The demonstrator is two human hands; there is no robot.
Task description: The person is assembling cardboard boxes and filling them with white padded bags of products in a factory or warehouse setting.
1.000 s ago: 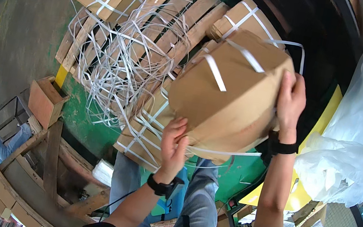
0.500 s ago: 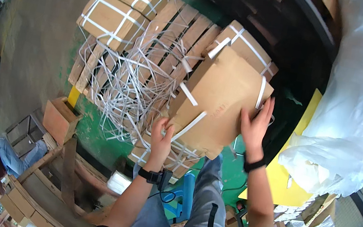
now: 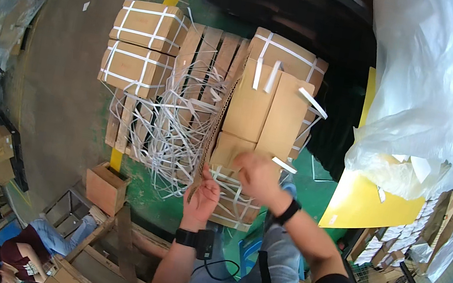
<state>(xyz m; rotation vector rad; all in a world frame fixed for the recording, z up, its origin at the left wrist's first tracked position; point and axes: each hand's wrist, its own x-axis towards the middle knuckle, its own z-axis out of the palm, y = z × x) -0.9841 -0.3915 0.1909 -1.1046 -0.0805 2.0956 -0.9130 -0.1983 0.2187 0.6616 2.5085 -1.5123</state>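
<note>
A brown cardboard box (image 3: 247, 109) lies in front of me on top of other strapped boxes. Along its left side a cardboard flap (image 3: 215, 130) stands up, seen nearly edge-on. The fingers of my left hand (image 3: 202, 198) curl round the near end of that flap. My right hand (image 3: 259, 176) is over the box's near end, its fingers smeared by motion, so their grip is unclear. Cut ends of white strap (image 3: 312, 103) stick out around the box. A tangled heap of loose white strapping (image 3: 182, 134) lies to its left.
The boxes and strapping rest on a wooden pallet (image 3: 207, 47). Two strapped boxes (image 3: 136, 68) occupy its far left. On the right are a yellow board (image 3: 349, 202) and clear plastic sheeting (image 3: 424, 85). A person (image 3: 25, 251) sits at the lower left, beside a wooden box (image 3: 105, 188).
The box's large printed face has turned up to the left into an upright flap, exposing seamed panels beneath. My right hand has moved from the right edge to the near end.
</note>
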